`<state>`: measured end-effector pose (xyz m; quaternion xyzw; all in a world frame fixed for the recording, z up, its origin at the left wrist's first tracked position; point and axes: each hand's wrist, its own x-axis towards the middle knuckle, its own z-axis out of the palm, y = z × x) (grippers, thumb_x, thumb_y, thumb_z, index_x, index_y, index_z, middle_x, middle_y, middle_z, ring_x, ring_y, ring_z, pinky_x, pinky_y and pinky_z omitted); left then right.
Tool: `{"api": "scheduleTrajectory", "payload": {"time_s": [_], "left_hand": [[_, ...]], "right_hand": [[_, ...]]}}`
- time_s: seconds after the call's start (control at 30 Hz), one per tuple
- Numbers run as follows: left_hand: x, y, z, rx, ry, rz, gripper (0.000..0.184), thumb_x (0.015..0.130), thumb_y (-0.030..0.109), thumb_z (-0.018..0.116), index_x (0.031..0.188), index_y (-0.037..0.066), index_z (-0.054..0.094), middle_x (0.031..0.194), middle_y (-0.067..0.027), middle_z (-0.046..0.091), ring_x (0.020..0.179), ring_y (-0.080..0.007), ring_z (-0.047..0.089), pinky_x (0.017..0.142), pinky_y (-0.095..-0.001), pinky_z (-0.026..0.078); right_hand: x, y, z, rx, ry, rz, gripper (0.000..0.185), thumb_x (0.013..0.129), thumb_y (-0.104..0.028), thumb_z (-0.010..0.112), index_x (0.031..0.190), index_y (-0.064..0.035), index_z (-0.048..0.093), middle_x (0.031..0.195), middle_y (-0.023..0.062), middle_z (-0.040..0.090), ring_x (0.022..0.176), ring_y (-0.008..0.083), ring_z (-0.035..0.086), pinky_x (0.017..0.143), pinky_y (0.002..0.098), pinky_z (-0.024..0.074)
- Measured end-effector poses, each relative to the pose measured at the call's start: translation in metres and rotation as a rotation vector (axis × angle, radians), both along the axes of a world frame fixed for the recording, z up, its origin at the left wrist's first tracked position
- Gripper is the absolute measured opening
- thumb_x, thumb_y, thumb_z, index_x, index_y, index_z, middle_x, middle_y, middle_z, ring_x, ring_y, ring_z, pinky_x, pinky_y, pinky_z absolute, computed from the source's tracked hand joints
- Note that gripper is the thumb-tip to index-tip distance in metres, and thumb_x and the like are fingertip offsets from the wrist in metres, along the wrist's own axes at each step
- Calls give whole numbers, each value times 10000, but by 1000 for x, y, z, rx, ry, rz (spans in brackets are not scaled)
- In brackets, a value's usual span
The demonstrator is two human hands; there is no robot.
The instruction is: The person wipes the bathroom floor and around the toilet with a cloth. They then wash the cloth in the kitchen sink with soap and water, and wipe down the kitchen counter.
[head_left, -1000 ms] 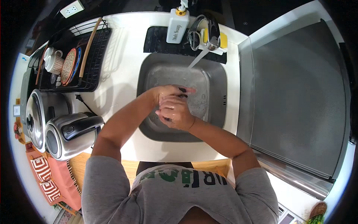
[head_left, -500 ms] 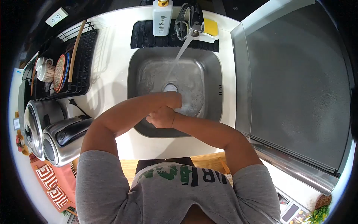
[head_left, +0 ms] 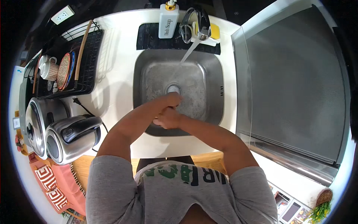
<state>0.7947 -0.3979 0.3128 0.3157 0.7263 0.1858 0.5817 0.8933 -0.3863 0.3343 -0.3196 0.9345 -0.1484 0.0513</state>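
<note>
Both of my hands are together over the near part of the steel sink (head_left: 214,80). My left hand (head_left: 173,100) is bent downward at the wrist, its fingers mostly hidden. Just below and touching it, my right hand (head_left: 167,118) is closed, with curled fingers; whatever they hold is hidden. Water runs from the faucet (head_left: 204,28) into the sink behind my hands. The round drain (head_left: 173,89) shows just beyond my left hand, and whitish suds or wet marks cover the sink floor.
Behind the sink stand a dish soap bottle (head_left: 168,22) and a yellow sponge (head_left: 215,31) on a black mat (head_left: 147,37). At left are a dish rack (head_left: 87,59) with cups and plates, a steel kettle (head_left: 74,138) and a lidded pot (head_left: 36,127). A dark panel (head_left: 294,86) fills the right.
One second ago my hands were farther over the sink, fingers visible, with something black at them. They have since drawn nearer and turned down, hiding it. The view has shifted slightly.
</note>
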Motion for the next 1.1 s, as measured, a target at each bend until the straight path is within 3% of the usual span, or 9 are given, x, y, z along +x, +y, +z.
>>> {"api": "scheduleTrajectory", "payload": {"time_s": [0.1,0.17,0.23,0.37,0.5,0.63,0.8,1.0,1.1], "left_hand": [[-20,-8,14,-37,-372,396,209,903,219,533,898,31,624,846,-113,630,753,-231,642,627,-412,530],[-23,-24,3,137,-802,594,532,923,459,490,1265,51,505,1145,-115,564,1008,-230,582,766,-410,527],[-14,-27,36,125,-776,640,589,912,483,495,1305,48,437,1172,-128,542,1020,-236,574,790,-405,533],[2,-25,79,300,-1123,772,790,873,570,496,1405,50,230,1263,-172,456,1080,-276,532,895,-461,504],[5,-47,86,320,-849,827,910,855,626,471,1451,84,46,1330,-208,355,1140,-353,461,920,-542,451],[24,-65,72,260,-791,755,814,885,585,459,1444,86,143,1270,-160,422,1077,-317,492,867,-516,476],[33,-79,73,295,-762,815,735,907,524,474,1435,87,209,1222,-124,458,1028,-273,508,839,-487,490],[43,-70,88,364,-771,814,770,900,529,488,1464,133,144,1295,-115,421,1073,-268,492,867,-479,472],[68,-41,115,497,-785,927,778,893,545,486,1478,211,96,1383,-114,338,1173,-277,428,913,-496,429]], "right_hand": [[27,31,41,-327,104,-243,409,665,-168,699,1051,-86,587,1150,119,520,1084,344,486,926,468,401],[45,38,79,-372,174,-378,476,651,-157,730,1097,-89,578,1191,116,505,1116,345,469,944,468,393],[61,39,102,-221,190,-825,522,682,-87,732,1171,-61,554,1146,154,541,1081,346,504,946,469,390],[67,62,92,-437,-16,-928,559,735,-129,732,1238,-37,504,1210,181,544,1103,344,532,958,407,410],[17,135,154,-668,213,-1142,570,811,-169,683,1299,8,447,1264,189,530,1171,274,514,1012,360,369],[-88,184,203,-284,373,-1077,580,757,-68,646,1302,-32,449,1237,206,504,1139,353,507,957,379,408],[-122,178,138,33,326,-943,516,760,-91,593,1269,-126,511,1237,152,526,1101,364,518,953,385,419],[-27,150,118,-245,128,-819,566,746,-33,597,1297,-105,489,1221,147,539,1082,334,539,956,363,416],[20,117,114,-770,-59,-957,573,762,-53,614,1314,-47,461,1264,131,517,1174,238,489,990,331,374]]}}
